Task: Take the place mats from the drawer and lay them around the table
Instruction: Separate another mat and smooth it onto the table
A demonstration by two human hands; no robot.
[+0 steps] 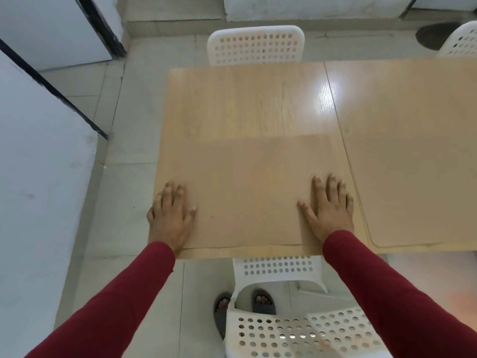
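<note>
Now left hand (169, 218) and right hand (329, 206) press flat, fingers spread, on the place mat (245, 192).

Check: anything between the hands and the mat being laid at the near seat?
Nothing visible. Left hand and right hand press flat on the place mat, which lies on the table.
</note>
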